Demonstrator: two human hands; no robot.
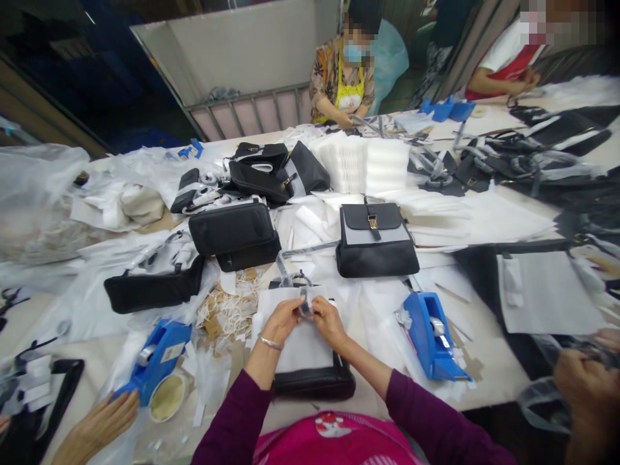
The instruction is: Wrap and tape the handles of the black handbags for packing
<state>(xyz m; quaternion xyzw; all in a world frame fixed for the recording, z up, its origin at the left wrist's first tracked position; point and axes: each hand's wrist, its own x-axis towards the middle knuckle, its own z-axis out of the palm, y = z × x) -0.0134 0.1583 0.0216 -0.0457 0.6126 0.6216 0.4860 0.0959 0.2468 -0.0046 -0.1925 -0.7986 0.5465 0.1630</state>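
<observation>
1. Leftward, blue dispenser [162, 352] touched by co-worker's hand [104, 420].
2. Clear strip [306, 302] pinched by left hand [285, 318].
3. Black bag [317, 386] laid under both hands, partly covered by pale sheet [300, 352].
4. Same strip pinched by right hand [328, 318].
5. Second dispenser [430, 336] placed right of bag.

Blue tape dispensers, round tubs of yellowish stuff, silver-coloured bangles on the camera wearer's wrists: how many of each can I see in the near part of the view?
Blue tape dispensers: 2
Round tub of yellowish stuff: 1
Silver-coloured bangle: 1
Total: 4
</observation>
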